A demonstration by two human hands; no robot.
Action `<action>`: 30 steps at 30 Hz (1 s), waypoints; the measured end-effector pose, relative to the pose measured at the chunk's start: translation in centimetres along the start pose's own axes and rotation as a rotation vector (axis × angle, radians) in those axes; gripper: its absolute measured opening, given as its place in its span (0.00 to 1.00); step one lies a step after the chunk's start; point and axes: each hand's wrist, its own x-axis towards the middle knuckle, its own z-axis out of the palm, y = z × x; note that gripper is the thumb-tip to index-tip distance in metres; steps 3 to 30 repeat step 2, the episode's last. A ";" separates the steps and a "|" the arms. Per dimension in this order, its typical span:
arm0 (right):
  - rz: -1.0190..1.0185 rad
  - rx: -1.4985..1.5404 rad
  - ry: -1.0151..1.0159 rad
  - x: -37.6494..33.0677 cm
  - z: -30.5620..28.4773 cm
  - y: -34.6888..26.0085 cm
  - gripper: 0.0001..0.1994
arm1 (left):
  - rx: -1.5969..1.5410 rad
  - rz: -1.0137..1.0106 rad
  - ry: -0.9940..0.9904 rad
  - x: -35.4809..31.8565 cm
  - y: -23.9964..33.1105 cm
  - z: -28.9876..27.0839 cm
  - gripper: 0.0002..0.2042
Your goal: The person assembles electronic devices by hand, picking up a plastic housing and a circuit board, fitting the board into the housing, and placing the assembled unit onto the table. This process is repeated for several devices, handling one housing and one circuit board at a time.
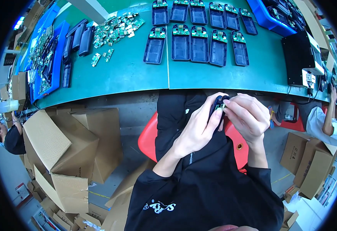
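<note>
From the head view, your left hand (197,131) and right hand (247,115) meet over your lap, both pinching a small dark housing (217,104) with a green board at its tip. Beyond them, the green desk (130,73) carries rows of open dark housings (199,46) and loose circuit boards (116,29).

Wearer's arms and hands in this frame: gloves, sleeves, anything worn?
Both hands are bare: no gloves, rings or watch visible on the left hand or right hand. Black long sleeves are pushed up, leaving the forearms uncovered. The black top carries a small white printed marking on the left sleeve.
</note>
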 end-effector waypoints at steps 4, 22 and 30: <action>0.052 -0.014 -0.014 -0.3 0.0 -0.1 0.12 | 0.000 -0.009 -0.010 0.1 -0.1 -0.1 0.18; 0.052 -0.014 -0.014 -0.3 0.0 -0.1 0.12 | 0.000 -0.009 -0.010 0.1 -0.1 -0.1 0.18; 0.052 -0.014 -0.014 -0.3 0.0 -0.1 0.12 | 0.000 -0.009 -0.010 0.1 -0.1 -0.1 0.18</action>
